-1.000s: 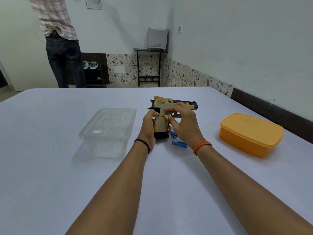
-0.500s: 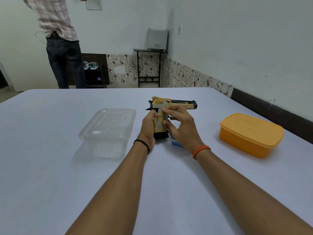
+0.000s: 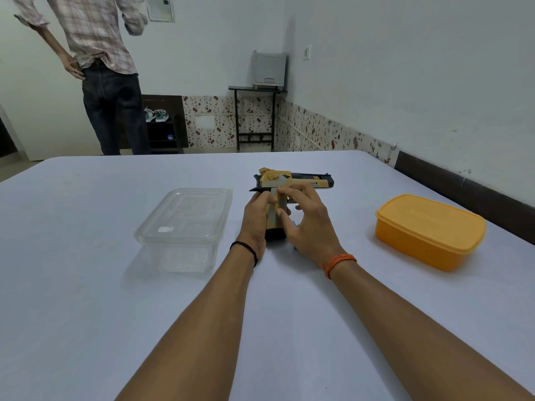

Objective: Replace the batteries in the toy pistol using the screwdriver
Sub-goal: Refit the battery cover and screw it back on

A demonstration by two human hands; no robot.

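On the white table [image 3: 86, 285], the yellow-and-black plastic toy pistol [image 3: 292, 180] lies barrel toward three o'clock, its grip clasped by the left hand [image 3: 256, 218] while the right hand [image 3: 307, 218] apparently pinches it too.

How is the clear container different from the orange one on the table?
The clear container is see-through; the orange container is opaque. The clear container sits left of the hands, the orange container to their right. Both are lidded, rectangular, round-cornered, and rest untouched on the table.
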